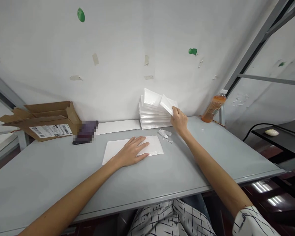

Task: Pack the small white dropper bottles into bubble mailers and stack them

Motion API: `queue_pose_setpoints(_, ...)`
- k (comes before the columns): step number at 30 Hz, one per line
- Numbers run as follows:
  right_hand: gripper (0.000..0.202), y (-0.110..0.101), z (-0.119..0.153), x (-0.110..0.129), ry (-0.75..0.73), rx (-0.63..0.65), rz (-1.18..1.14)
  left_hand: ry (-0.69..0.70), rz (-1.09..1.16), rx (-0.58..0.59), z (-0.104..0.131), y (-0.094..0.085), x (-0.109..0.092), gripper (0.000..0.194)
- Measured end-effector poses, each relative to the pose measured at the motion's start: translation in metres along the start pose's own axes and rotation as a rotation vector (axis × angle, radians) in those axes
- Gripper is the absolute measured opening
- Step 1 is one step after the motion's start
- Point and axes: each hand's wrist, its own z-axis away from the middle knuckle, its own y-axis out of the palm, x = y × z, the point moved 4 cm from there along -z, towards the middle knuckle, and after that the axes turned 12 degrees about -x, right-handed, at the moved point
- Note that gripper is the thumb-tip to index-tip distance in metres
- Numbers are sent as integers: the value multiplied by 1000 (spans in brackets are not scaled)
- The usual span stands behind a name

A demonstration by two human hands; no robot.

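Observation:
My left hand [132,151] lies flat, fingers spread, on a white padded envelope [153,146] in the middle of the table. At the back, my right hand [179,120] pinches the edge of another white padded envelope [166,104], which is tilted up at the top of a stack. Below it, the stack of white padded envelopes [153,119] leans a little unevenly near the wall. Beside the flat envelope are some small crumpled white strips [164,133]. My right thumb and fingertips are partly hidden behind the hand.
An open cardboard box [51,123] with a label stands at the back left, beside a dark blurred item [86,131]. A long white flat piece [119,126] lies along the wall. An orange drink bottle [213,107] stands back right. The grey table [147,183] ends before my lap.

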Motion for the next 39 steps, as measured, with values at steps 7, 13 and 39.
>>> queue_pose_setpoints(7, 54, -19, -12, -24, -4, -173, -6, -6, -4, 4, -1, -1, -1, 47)
queue_pose_setpoints(13, 52, -17, -63, 10, -232, -106, -57, -8, 6, 11, -1, -1, -1, 47)
queue_pose_setpoints(39, 51, 0, -66, 64, -356, 68, -153, -21, 16, -15, -2, -2, -2, 46)
